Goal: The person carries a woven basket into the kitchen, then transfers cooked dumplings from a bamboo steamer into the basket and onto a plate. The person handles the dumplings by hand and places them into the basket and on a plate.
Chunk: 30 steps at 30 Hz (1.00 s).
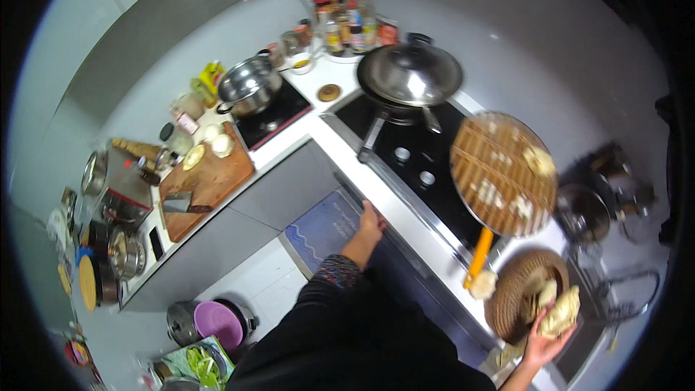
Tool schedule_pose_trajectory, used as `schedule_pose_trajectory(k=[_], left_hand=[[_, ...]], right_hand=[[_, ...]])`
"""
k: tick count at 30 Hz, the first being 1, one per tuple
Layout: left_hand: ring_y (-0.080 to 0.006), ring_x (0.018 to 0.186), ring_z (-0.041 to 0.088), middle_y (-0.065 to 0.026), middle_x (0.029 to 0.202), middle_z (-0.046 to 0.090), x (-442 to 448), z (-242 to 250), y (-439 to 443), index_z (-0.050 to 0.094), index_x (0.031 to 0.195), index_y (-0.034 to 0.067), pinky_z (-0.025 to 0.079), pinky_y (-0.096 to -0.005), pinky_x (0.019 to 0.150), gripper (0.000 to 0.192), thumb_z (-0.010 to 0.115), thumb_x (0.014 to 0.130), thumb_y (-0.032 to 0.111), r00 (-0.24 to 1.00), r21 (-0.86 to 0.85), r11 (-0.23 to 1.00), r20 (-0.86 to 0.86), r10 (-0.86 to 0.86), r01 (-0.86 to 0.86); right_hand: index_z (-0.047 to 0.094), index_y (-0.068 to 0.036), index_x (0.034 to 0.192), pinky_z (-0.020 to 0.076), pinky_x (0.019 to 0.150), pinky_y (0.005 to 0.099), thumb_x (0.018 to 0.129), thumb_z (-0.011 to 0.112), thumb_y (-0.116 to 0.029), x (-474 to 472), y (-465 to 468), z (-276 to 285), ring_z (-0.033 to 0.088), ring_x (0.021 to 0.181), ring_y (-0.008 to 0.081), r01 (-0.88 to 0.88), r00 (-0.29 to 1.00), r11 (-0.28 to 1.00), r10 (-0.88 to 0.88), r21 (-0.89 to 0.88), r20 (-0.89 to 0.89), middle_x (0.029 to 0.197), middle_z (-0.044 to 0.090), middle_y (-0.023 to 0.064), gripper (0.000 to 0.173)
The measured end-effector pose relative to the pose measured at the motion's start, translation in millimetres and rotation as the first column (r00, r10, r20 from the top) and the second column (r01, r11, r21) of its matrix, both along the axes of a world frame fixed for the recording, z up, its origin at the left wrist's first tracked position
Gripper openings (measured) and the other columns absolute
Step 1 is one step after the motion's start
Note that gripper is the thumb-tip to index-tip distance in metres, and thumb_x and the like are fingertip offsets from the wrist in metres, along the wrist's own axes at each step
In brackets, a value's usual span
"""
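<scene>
My right hand [543, 345] holds a pale yellow, bread-like piece [561, 312] at the lower right, beside a brown woven basket [502, 304]. Another pale piece [547, 292] shows in the basket's hollow; my hand partly covers the area. My left hand [371, 224] hangs in front of the counter edge, above the floor mat, with nothing in it and its fingers apart. Right of the cooktop rests a round bamboo-slat steamer rack [480, 155], with a yellow piece [538, 161] and several white scraps on it. A pale round piece [482, 284] lies by the orange handle [480, 258].
A lidded wok [410, 73] stands on the black gas cooktop [380, 122], its handle toward me. A steel pot [250, 87] sits on an induction plate. The wooden cutting board [217, 187] bears a cleaver [178, 202] and pale pieces. On the floor is a purple basin [218, 326].
</scene>
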<state>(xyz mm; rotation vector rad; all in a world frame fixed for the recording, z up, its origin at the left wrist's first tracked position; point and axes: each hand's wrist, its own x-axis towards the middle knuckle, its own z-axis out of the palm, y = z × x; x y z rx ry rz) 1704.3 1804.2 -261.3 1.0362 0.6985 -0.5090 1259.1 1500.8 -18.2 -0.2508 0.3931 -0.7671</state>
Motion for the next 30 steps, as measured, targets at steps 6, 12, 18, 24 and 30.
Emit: schedule_pose_trajectory(k=[6,12,18,24,30], left_hand=[[-0.019,0.064,0.058,-0.0025,0.073,0.059,30,-35,2,0.057,0.093,0.012,0.053,-0.0399,0.064,0.056,0.035,0.096,0.064,0.99,-0.28,0.953,-0.11,0.093,-0.121],[-0.0196,0.087,0.064,-0.0035,0.092,0.065,40,-68,22,0.06,0.102,0.012,0.052,-0.0415,0.086,0.05,0.047,0.094,0.059,0.998,-0.549,0.835,-0.068,0.0,-0.037],[-0.024,0.117,0.054,-0.0084,0.122,0.06,31,-58,25,0.055,0.125,0.009,0.041,-0.0403,0.103,0.057,0.059,0.09,0.053,0.998,-0.604,0.797,-0.064,-0.028,-0.017],[-0.0238,0.119,0.053,-0.0097,0.125,0.057,27,-67,15,0.051,0.128,0.006,0.042,-0.0411,0.103,0.068,0.057,0.088,0.06,0.996,-0.528,0.846,0.001,-0.088,0.075],[-0.0123,0.049,0.052,0.0001,0.059,0.051,18,-46,30,0.052,0.074,0.015,0.051,-0.0327,0.05,0.035,0.071,0.086,0.042,1.0,-0.19,0.982,-0.002,-0.001,0.001]], right_hand=[[0.055,-0.007,0.13,0.0353,0.106,0.0548,0.084,0.066,-0.031,50,43,20,0.047,0.128,0.0333,0.073,0.997,0.997,-0.073,-0.016,-0.008,0.133,0.056,0.0126,0.052],[0.054,-0.007,0.131,0.0375,0.106,0.0509,0.084,0.064,-0.03,121,96,24,0.047,0.128,0.0322,0.138,0.828,0.859,-0.373,-0.493,-0.419,0.134,0.056,0.0118,0.053],[0.054,-0.006,0.131,0.038,0.105,0.0508,0.085,0.064,-0.031,144,127,41,0.048,0.126,0.0308,0.113,0.865,0.934,-0.26,-0.339,-0.43,0.134,0.056,0.0116,0.053],[0.048,-0.008,0.138,0.0332,0.108,0.0507,0.086,0.065,-0.031,131,144,46,0.042,0.132,0.0293,0.041,0.867,0.933,-0.211,-0.359,-0.451,0.143,0.047,0.0123,0.059],[0.046,-0.018,0.14,0.0498,0.095,0.0456,0.094,0.055,-0.046,59,151,9,0.051,0.125,0.0279,0.09,0.953,0.995,-0.071,0.051,-0.294,0.139,0.051,0.0082,0.055]])
